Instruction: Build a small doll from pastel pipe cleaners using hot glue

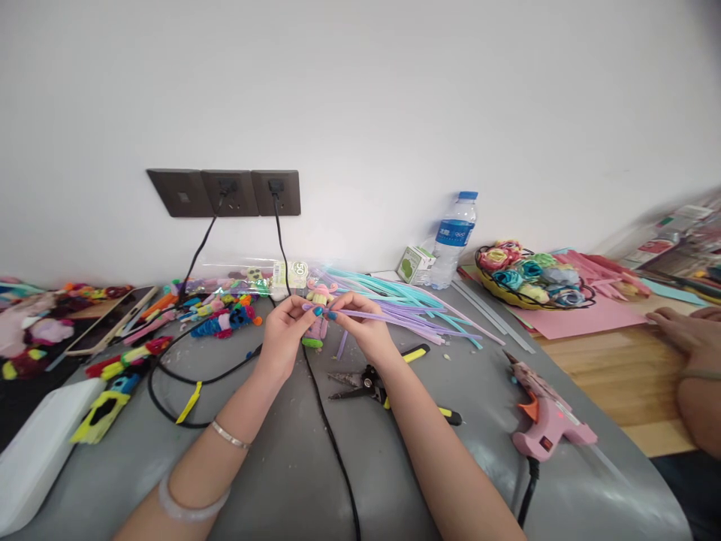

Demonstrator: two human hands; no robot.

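Note:
Both my hands meet over the grey table, fingertips pinched close together. My left hand (291,324) grips one end of a purple pipe cleaner (388,318), and my right hand (360,324) pinches it just beside, its length trailing off to the right. Right behind my fingers stands a small pipe-cleaner figure (318,291) in pink and yellow, partly hidden by them. A bundle of turquoise and purple pipe cleaners (417,297) lies beyond my right hand. Under my right forearm are pliers (369,382) with black and yellow handles, partly covered.
A pink hot glue gun (549,421) lies at the right. Black cables (332,436) cross the table. Colourful pipe-cleaner figures (225,321) and a phone (113,319) are at the left. Behind stand a water bottle (454,244) and a carton (415,264). Another person's hand (690,330) rests far right.

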